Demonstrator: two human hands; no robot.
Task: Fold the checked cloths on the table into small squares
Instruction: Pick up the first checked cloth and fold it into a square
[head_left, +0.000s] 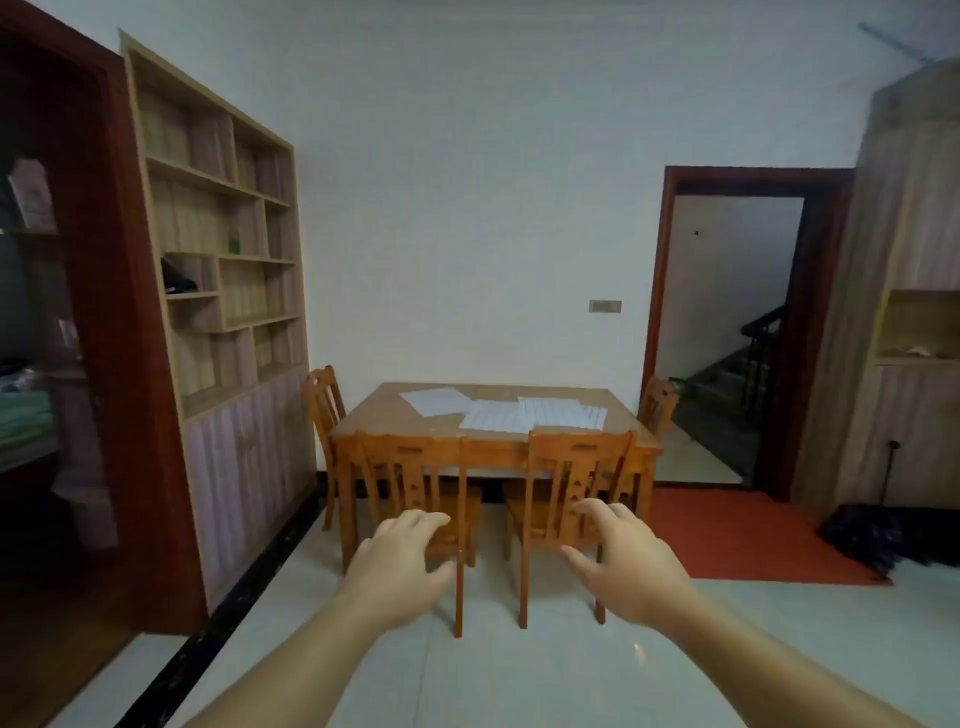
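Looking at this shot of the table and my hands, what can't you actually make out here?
Head view, the only one:
- Cloths on the table: too far and small to see the check pattern; they overlap, so the count is unsure.
- Table's near edge: hidden by two chair backs.
- Left hand and right hand: seen from the back, palms hidden.
- Left doorway room: dark, contents blurred.

3 cloths (506, 410) on table (374, 423), 2 chairs (415, 483) before it
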